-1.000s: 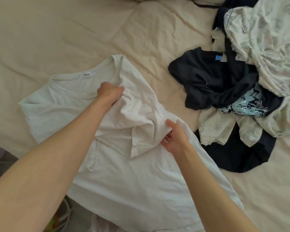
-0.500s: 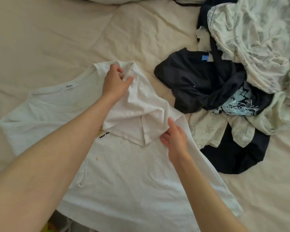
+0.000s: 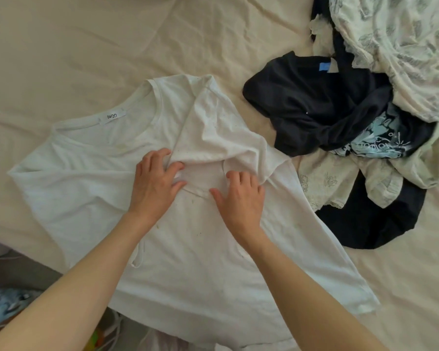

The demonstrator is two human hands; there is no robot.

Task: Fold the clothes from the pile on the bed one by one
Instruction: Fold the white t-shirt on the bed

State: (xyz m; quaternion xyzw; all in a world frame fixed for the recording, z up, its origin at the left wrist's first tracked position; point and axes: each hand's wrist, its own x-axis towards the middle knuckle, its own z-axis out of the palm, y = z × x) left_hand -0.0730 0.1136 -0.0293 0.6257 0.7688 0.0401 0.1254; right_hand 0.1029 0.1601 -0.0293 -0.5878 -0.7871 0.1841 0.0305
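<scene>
A white t-shirt (image 3: 193,254) lies spread flat on the bed, collar and label toward the far left. Its right sleeve (image 3: 213,138) is folded inward across the chest. My left hand (image 3: 155,183) sits on the sleeve's left end, fingers bent, pinching the cloth between fingers and thumb. My right hand (image 3: 241,198) is just beside it on the sleeve's lower edge, fingers curled into the fabric. The clothes pile (image 3: 365,117) lies to the right, apart from both hands.
The pile holds a dark navy garment (image 3: 309,107), a navy shirt with a pale blue print (image 3: 375,143), and cream patterned fabrics (image 3: 403,54). The beige bed sheet (image 3: 86,46) stretches to the far left. The bed's edge and floor clutter (image 3: 8,302) show at lower left.
The sleeve, held up half a second ago, now lies folded on the shirt's chest. My left hand came down from the shoulder to beside my right hand.
</scene>
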